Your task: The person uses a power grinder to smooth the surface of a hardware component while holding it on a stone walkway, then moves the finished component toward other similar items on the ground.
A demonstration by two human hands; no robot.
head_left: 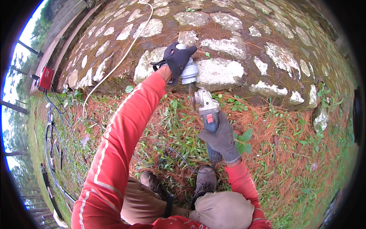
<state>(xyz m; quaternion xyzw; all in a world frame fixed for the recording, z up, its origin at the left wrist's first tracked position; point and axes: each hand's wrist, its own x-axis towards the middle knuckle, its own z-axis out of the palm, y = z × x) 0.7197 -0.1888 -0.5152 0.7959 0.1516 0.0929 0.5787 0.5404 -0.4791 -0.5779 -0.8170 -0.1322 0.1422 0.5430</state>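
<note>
So here I've got the right hand (220, 138) in a grey glove clamped around the angle grinder (207, 110), disc pointing up toward the stone wall (228, 45). Left hand (176, 59), black glove, is wrapped over a white plastic fitting (189, 71) right against the stones. Grinder sits just below that fitting, over grass and pine needles (274, 126).

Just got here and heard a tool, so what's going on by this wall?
A person in red sleeves crouches on grass and pine needles at a stone wall. The gloved right hand grips an angle grinder, its disc close to the wall's base. The gloved left hand holds a whitish pipe fitting against the stones. A white hose runs along the wall, and a red box with cables sits far left.
</note>
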